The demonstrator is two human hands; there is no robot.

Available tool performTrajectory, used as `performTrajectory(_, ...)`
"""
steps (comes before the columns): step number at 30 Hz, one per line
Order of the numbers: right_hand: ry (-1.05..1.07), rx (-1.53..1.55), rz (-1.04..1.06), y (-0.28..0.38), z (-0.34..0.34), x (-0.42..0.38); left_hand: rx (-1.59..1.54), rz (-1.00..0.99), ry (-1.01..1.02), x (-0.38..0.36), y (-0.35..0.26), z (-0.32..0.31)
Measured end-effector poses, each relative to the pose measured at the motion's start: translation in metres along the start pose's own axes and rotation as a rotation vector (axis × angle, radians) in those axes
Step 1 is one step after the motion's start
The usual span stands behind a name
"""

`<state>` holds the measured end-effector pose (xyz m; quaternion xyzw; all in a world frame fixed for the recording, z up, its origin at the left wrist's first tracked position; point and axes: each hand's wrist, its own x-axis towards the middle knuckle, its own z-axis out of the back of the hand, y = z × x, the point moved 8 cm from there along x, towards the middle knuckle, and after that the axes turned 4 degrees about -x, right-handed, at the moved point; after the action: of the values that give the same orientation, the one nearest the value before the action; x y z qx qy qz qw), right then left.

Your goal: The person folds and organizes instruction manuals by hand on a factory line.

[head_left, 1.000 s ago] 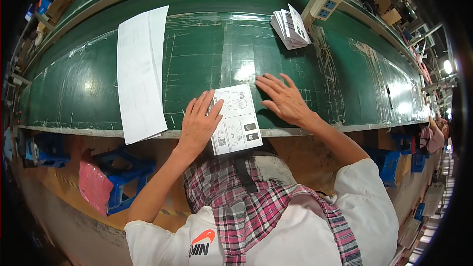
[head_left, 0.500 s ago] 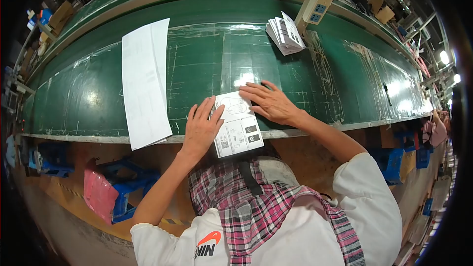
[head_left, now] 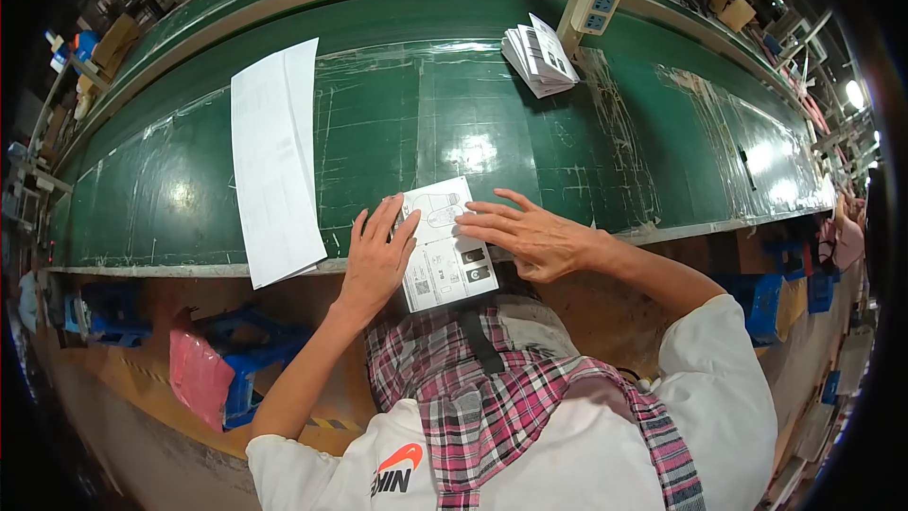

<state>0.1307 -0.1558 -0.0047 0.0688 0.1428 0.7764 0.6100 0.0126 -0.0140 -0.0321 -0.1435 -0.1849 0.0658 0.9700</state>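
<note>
Right fingers (head_left: pixel 498 225), loosely spread, got shifted lower on the leaflet (head_left: pixel 446 251); left fingers (head_left: pixel 380 220) splayed opposite, so both edges covered.

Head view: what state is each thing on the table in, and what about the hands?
Printed paper: flat, overhanging the table's near edge.
Left hand: resting on the paper's left side.
Right hand: fingers extended at its right side.
Large white sheets: unfolded, overlapping slightly askew.
Paper bundle: folded, fanned out.
Table: scuffed.
</note>
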Motion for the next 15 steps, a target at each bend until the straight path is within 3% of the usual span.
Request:
performTrajectory(6, -0.103, -0.131, -0.025, 0.008, -0.034, -0.001, -0.074, 0.029, 0.048, -0.016, -0.006, 0.006)
performTrajectory(10, -0.441, -0.171, 0.097, 0.019, -0.025, 0.000, -0.196, 0.026, 0.110, -0.022, -0.007, 0.011)
performTrajectory(15, -0.678, 0.038, -0.025, 0.005, 0.020, 0.003, -0.500, 0.003, 0.164, -0.024, 0.004, 0.021)
